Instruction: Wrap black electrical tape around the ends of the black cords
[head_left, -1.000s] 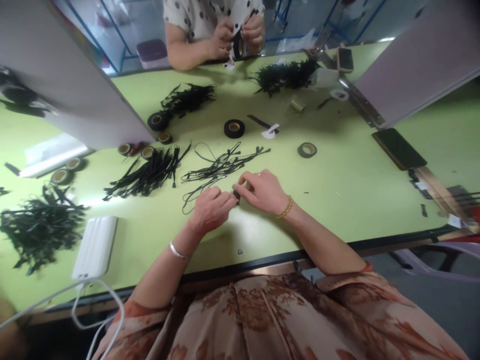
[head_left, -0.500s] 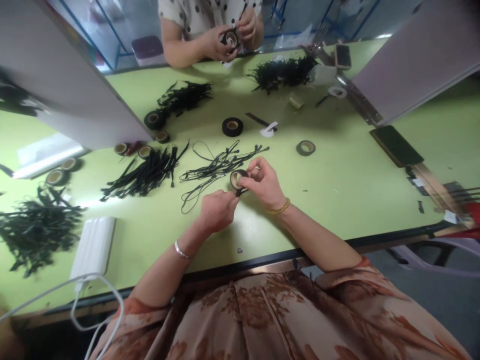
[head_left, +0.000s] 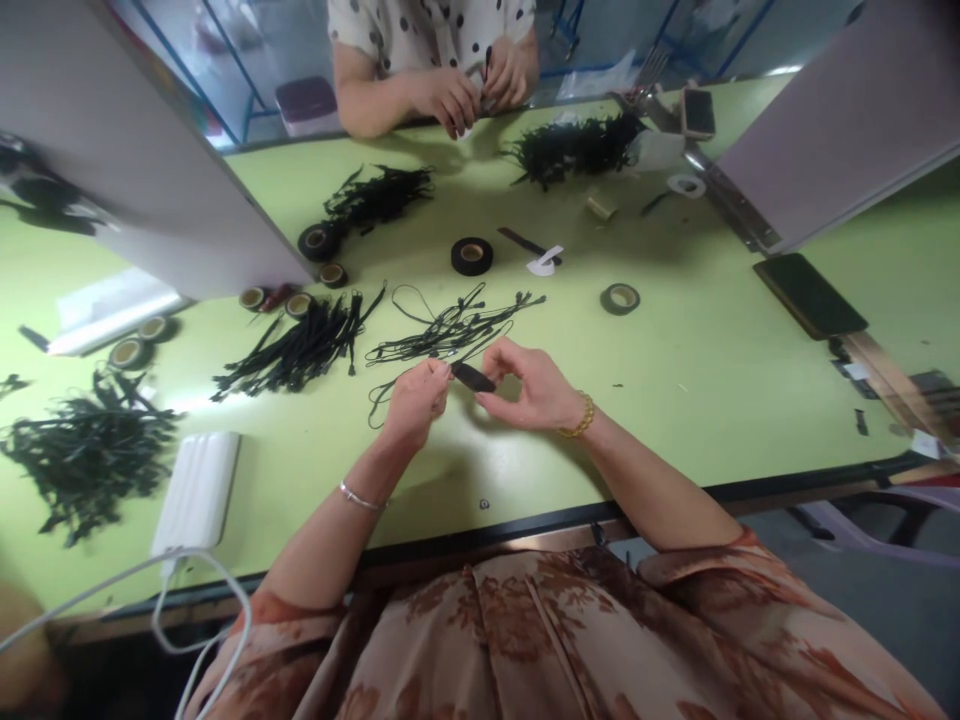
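Just above the table, my right hand (head_left: 534, 388) grips a roll of black tape (head_left: 474, 377) between thumb and fingers, its edge turned toward me. My left hand (head_left: 417, 398) is closed in a pinch at the roll's left side. A thin black cable seems to be in that pinch, though the fingertips cover most of it. Right behind both hands lies a loose bunch of thin black cables (head_left: 442, 328); one loop shows beside my left fingers.
Several tape rolls lie about, including a large black one (head_left: 472, 256) and a smaller one (head_left: 619, 298). Bundled cables (head_left: 300, 345) and a white power bank (head_left: 196, 490) are at left. A dark phone (head_left: 810, 296) lies at right. Across the table a co-worker's hands (head_left: 480, 92) work.
The tape roll has turned from showing its open core to edge-on. My left hand has shifted left and up; my right hand stays around the roll. The co-worker's hands have also changed position.
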